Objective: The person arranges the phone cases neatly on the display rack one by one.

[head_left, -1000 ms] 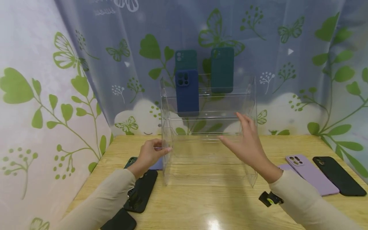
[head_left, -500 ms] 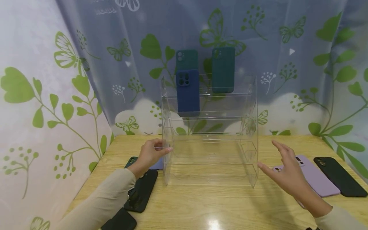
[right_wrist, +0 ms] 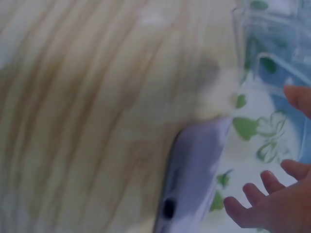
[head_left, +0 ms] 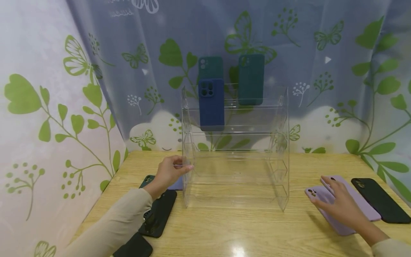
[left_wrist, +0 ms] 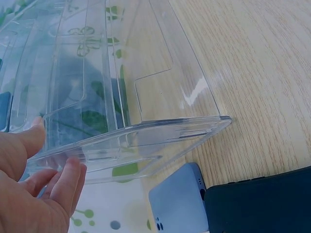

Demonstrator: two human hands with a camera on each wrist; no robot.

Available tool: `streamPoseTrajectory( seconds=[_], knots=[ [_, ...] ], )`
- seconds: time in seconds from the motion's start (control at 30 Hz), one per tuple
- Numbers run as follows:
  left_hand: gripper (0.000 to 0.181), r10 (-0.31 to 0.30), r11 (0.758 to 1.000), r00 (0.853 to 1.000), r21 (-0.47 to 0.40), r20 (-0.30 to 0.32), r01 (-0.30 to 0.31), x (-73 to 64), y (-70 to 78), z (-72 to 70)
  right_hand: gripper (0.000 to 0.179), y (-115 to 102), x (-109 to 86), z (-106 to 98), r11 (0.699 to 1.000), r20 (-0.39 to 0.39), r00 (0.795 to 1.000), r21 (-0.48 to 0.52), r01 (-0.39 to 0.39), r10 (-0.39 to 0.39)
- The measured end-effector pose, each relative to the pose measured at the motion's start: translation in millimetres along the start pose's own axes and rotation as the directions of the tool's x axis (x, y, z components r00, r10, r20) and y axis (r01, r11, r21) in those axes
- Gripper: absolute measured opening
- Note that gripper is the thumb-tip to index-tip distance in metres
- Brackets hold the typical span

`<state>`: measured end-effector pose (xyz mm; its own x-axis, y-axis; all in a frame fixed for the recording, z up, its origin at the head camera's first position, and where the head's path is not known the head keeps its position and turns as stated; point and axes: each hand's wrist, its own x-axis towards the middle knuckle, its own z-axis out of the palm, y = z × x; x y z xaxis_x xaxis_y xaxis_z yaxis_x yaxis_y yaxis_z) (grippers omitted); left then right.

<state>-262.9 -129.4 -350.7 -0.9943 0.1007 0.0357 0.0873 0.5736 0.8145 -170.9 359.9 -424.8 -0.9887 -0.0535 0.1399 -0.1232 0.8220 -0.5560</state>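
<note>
My left hand (head_left: pixel 168 174) grips the left side panel of a clear acrylic tiered display stand (head_left: pixel 232 155), thumb inside and fingers outside in the left wrist view. A blue phone case (head_left: pixel 212 112) leans on one tier, partly covering a teal case (head_left: pixel 211 67) behind it. Another teal case (head_left: pixel 251 82) stands at the top right. Over on the right, my right hand (head_left: pixel 341 207) is spread above a lilac phone case (head_left: pixel 341 228), its fingers overlapping that case and a second lilac case (head_left: pixel 364 203) in the head view.
A black phone case (head_left: pixel 382 201) lies at the far right. Left of the stand lie a black case (head_left: pixel 162 212), another black one (head_left: pixel 135 247), a dark green one (head_left: pixel 147 180) and a lavender-blue one (left_wrist: pixel 180 199). A printed curtain (head_left: pixel 305 28) hangs behind the wooden table.
My right hand has moved from in front of the stand's right side, rightward and down, to the lilac cases. My left hand has stayed at the stand's left panel.
</note>
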Motion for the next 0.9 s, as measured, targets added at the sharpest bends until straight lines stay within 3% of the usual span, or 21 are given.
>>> streamPoseTrajectory(
  seconds=[0.37, 0.5, 0.8, 0.9],
  knots=[
    [0.058, 0.001, 1.000, 1.000, 0.012, -0.003, -0.001, -0.1, -0.2, 0.4, 0.091, 38.0, 0.3, 4.7, 0.998, 0.026, 0.999, -0.052, 0.037, -0.035],
    [0.057, -0.001, 1.000, 1.000, 0.023, -0.009, 0.001, -0.8, 1.2, -0.1, 0.089, 41.0, 0.5, 8.8, 0.992, 0.017, 0.996, -0.089, 0.088, -0.087],
    [0.056, 0.000, 1.000, 1.000, 0.018, -0.007, 0.000, 0.3, -0.5, 0.3, 0.085, 41.1, -4.2, 14.8, 0.988, 0.038, 0.988, -0.028, 0.153, -0.151],
    [0.057, 0.000, 1.000, 1.000, 0.017, -0.007, 0.000, 0.5, 0.0, 0.7, 0.087, 39.9, -3.7, 15.5, 0.989, 0.054, 0.988, -0.028, 0.143, -0.142]
  ],
)
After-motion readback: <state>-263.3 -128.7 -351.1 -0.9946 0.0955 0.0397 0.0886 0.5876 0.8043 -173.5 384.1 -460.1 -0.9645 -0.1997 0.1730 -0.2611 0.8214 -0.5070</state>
